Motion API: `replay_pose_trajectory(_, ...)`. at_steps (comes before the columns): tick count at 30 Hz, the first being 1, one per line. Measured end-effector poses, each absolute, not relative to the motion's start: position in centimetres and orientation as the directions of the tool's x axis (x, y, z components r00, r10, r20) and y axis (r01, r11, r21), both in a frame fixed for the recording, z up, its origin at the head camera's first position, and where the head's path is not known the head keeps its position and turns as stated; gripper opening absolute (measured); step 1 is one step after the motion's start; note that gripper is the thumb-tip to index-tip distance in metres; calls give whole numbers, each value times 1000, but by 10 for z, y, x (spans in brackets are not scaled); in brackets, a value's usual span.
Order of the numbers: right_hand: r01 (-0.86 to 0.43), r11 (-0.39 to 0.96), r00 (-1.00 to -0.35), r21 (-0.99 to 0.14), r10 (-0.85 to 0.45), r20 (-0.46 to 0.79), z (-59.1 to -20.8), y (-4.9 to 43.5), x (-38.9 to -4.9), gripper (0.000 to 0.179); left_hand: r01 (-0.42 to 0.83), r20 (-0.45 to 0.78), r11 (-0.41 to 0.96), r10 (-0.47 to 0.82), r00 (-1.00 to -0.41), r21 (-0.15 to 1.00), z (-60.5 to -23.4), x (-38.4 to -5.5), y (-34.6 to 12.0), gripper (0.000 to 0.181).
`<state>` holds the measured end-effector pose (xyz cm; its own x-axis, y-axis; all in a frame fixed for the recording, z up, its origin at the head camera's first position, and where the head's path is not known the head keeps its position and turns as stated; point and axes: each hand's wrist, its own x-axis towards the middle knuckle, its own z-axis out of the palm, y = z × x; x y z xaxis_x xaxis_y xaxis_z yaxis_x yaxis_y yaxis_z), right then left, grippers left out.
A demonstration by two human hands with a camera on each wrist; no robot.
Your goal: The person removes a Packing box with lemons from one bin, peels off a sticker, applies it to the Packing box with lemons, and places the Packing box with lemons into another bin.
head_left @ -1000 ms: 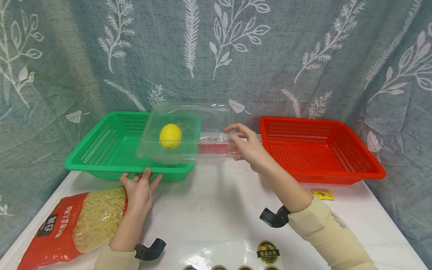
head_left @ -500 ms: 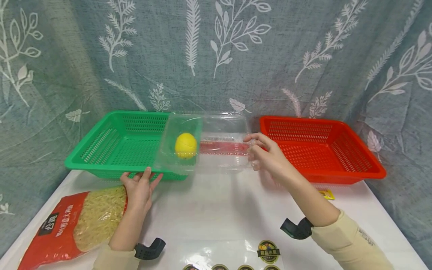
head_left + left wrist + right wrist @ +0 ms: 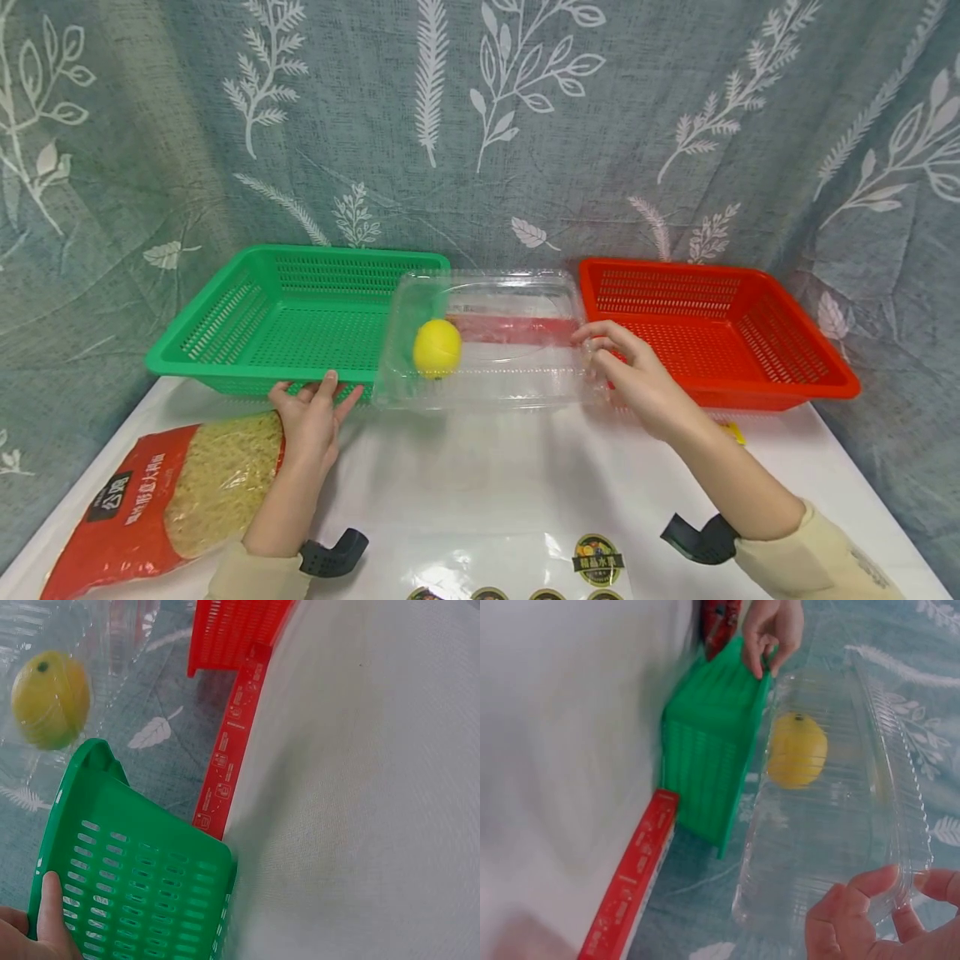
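Note:
My right hand point(image 3: 633, 371) pinches the right end of a clear plastic clamshell container point(image 3: 517, 371), held above the table between two baskets. Inside its left end lies a round yellow fruit point(image 3: 437, 348) with a dark stem spot, also visible as the fruit point(image 3: 798, 750) in the right wrist view. The container overlaps the right end of a green plastic basket point(image 3: 217, 364) in the head view. My left hand point(image 3: 309, 425) grips that basket's front rim, its thumb point(image 3: 52, 911) over the edge. Its other fingers are partly hidden in the left wrist view.
A red basket point(image 3: 720, 386) stands at the right. One long red box point(image 3: 231, 750) lies at the back between the baskets. A pasta bag point(image 3: 225, 492) is front left. A small yellow packet point(image 3: 733, 432) shows behind my right forearm. Stickers point(image 3: 597, 560) lie at the front.
My right hand has moved right and lower with the container and the fruit in it, off most of the green basket. The left hand has stayed at the basket's rim.

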<state>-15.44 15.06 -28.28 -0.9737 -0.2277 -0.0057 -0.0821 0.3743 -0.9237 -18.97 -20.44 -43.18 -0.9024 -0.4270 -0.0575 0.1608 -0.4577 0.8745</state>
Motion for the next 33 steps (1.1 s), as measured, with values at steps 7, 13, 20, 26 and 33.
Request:
replay_pose_trajectory(7,-76,340,-975,-937,-223,-1,-287,160,-144,29,133,-90,-453,-436,-895,882,-408,-178,-193,54)
replay_pose_trajectory(13,-70,326,-977,-943,-211,-1,-286,166,-137,28,98,-131,-473,-429,-894,876,-382,-164,-183,52)
replay_pose_trajectory(20,-81,307,-977,-948,-215,14,-285,173,-131,27,90,-133,-452,-438,-889,887,-379,-165,-180,49)
replay_pose_trajectory(26,-77,307,-977,-949,-213,11,-286,179,-129,28,146,-82,-476,-427,-901,867,-417,-185,-196,58)
replay_pose_trajectory(33,-67,295,-974,-953,-226,-1,-290,186,-129,27,93,-131,-454,-437,-890,886,-389,-173,-180,55)
